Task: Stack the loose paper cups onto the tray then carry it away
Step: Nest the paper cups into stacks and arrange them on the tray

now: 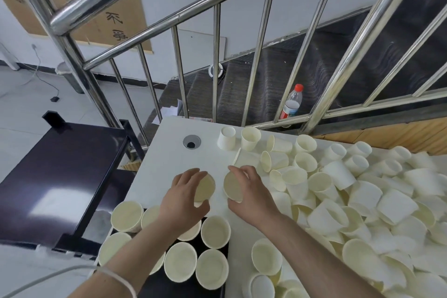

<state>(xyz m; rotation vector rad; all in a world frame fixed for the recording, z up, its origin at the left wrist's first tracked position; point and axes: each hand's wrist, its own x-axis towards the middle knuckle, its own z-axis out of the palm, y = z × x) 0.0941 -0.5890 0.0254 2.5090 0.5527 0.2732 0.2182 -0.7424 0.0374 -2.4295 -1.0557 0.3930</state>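
While I am watching through the head camera, the left hand (pixel 183 197) is gripping one paper cup (pixel 205 187) tipped on its side, its open mouth facing right. Just beside it, the right hand (pixel 249 192) is gripping a second paper cup (pixel 232 186), its mouth facing left toward the first; the two rims are sitting near each other but apart. Both are hovering over a white table (pixel 174 159). Below the hands, upright cups (pixel 215 232) are standing in rows on a dark tray (pixel 169 283) at the table's near left edge. To the right, a large heap of loose cups (pixel 362 201) is covering the table. Behind it, a steel stair railing (pixel 217 60) is rising, with a red-capped plastic bottle (pixel 292 101) standing on the stairs beyond.
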